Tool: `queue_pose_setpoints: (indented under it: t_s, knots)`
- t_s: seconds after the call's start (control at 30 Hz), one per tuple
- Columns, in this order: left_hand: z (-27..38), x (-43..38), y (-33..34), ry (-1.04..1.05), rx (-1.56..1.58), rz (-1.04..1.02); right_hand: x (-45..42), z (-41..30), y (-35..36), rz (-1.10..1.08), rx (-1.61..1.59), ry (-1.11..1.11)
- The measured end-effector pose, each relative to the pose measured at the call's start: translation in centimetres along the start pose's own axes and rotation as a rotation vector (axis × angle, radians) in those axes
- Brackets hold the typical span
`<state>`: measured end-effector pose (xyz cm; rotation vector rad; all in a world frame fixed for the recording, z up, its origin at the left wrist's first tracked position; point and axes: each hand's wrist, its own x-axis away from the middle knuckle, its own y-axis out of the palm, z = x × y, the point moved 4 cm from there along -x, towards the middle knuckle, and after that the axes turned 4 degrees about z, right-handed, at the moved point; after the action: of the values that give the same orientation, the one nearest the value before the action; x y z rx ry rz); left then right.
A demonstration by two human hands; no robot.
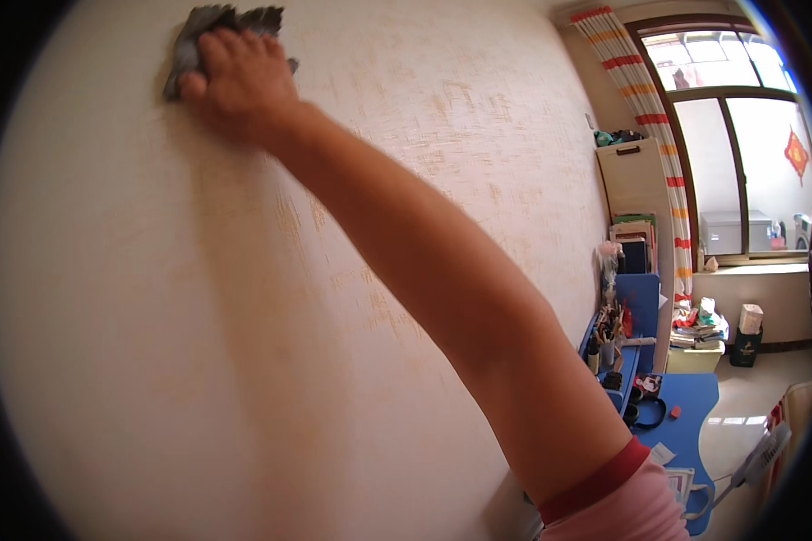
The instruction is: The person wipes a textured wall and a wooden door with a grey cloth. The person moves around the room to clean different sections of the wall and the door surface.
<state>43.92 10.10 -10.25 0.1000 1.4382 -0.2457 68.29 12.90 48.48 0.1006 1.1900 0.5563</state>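
Note:
My right hand (243, 88) presses a dark grey cloth (193, 51) against a pale textured wall (108, 270), high at the upper left. The back of the hand faces me, its thumb is at the left, and the cloth bunches out around the fingers with jagged edges. My bare arm stretches up from a pink sleeve with a red cuff at the lower right. Tan streaks and patches mark the wall around the forearm, and the arm's shadow falls below the hand. My left hand is out of view.
At the right are a blue desk (690, 433) with headphones (651, 412) and papers, a pale cabinet (633, 176), a striped curtain (649, 101) and a window (734, 95). Books lie piled on a light green bin (695, 360). A chair back (800, 406) stands at the lower right.

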Motion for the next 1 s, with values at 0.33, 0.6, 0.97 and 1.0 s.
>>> queue_pose_setpoints:
  t_s: [0.33,0.6,0.97,1.0]
  knots:
    - [-0.4,3.6,1.8,-0.038,-0.127,-0.197,0.2,15.6,-5.1,-0.145,0.155,0.332]
    - [6.8,-5.9,0.8,0.295,-0.117,0.193,12.2,31.7,-14.8,-0.109,0.256,0.671]
    - [6.4,-4.0,1.1,0.117,0.026,0.062,18.7,28.2,-17.2,-0.090,0.340,0.792]
    - [6.9,-4.0,1.0,0.085,0.050,0.036,18.0,27.1,-16.6,-0.077,0.341,0.722]
